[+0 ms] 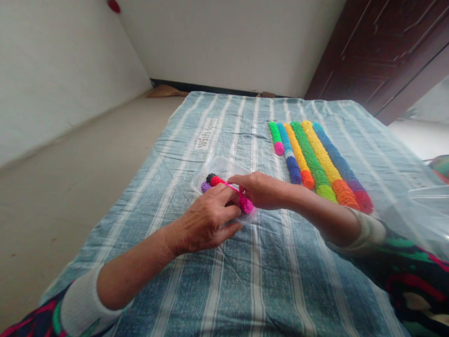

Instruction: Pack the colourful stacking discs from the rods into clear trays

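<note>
A clear plastic box [221, 164] sits on the striped cloth in front of me. Inside are small round crocheted-looking discs: purple ones [205, 187], a black one [211, 178], red ones [216, 181] and bright pink ones [247, 206]. My left hand [210, 215] reaches over the box's near side, fingers spread and touching the discs. From the right comes my right hand [261, 189], its thumb and index finger bent around a pink disc seen edge-on beside the left fingers. Both hands hide part of the box and its contents.
Several long rows of overlapping coloured discs [310, 152] lie on the striped cloth [175, 178] to the right. Another clear plastic container [428, 206] stands at the right edge. Beyond the covered surface are a wall [228, 47] and a dark red door [379, 47].
</note>
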`<state>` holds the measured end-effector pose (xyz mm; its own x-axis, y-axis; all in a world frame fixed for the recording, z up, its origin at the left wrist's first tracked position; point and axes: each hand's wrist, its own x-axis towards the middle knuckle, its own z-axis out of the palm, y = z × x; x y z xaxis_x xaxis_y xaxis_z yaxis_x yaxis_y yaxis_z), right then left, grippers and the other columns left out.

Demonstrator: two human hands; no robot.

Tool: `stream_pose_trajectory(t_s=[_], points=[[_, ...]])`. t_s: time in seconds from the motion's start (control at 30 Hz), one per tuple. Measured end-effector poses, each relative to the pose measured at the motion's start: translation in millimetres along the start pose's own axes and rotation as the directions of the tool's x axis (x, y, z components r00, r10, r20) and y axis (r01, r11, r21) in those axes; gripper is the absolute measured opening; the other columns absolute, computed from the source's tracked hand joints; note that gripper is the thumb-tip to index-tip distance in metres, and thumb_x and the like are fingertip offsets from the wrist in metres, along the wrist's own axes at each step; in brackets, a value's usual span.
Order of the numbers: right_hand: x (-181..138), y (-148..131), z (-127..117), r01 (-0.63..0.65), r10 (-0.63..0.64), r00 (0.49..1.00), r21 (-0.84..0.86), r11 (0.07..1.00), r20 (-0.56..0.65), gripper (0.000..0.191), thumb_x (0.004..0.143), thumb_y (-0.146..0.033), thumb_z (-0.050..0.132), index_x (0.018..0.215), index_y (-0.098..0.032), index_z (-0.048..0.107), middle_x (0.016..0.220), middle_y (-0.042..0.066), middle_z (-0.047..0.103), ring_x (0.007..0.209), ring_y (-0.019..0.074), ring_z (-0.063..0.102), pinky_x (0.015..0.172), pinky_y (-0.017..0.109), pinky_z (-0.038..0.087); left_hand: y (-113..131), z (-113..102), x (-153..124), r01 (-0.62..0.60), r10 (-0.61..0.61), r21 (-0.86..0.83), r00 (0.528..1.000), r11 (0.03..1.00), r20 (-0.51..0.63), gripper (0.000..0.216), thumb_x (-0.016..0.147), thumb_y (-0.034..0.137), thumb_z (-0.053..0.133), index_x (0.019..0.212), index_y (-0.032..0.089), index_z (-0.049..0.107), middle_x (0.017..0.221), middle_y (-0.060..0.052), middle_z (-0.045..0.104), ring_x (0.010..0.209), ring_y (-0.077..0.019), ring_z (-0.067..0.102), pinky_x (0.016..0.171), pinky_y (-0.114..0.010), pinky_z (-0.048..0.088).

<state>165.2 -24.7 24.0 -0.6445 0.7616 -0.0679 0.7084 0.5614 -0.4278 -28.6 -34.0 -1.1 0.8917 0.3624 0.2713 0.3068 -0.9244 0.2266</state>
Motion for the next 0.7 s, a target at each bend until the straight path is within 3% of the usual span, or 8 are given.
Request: stream_pose_trajectory(t_s=[0.4, 0.7], points=[[0.2, 1.3, -0.2, -0.014, 0.014, 1.000, 0.059, 0.998, -0.004, 0.025, 0.087, -0.014, 0.048, 0.109, -0.013, 0.060, 0.078, 0.003, 0.065, 0.065, 0.0095, 0.054, 0.057, 0.021, 0.032, 2.8, -4.9, -3.4, -0.002, 0.003, -0.034, 1.000, 0.999, 0.007, 0.014, 0.084, 0.025, 0.062, 0.093, 0.016, 0.068, 0.104, -0.011, 0.061, 0.099, -0.0244, 0.055, 0.087, -0.041, 0.048], [1.5, 0.3, -0.7, -0.024, 0.023, 0.999, 0.033, 0.999, 0.030, 0.024, 0.084, -0.014, 0.054, 0.106, -0.013, 0.062, 0.092, 0.008, 0.070, 0.074, 0.0131, 0.060, 0.063, 0.023, 0.036, 4.9, -1.5, -1.6, -0.030, 0.030, 0.010, 1.000, 1.000, -0.011, 0.018, 0.084, 0.024, 0.062, 0.099, 0.016, 0.066, 0.103, -0.010, 0.063, 0.098, -0.0237, 0.056, 0.091, -0.043, 0.048]])
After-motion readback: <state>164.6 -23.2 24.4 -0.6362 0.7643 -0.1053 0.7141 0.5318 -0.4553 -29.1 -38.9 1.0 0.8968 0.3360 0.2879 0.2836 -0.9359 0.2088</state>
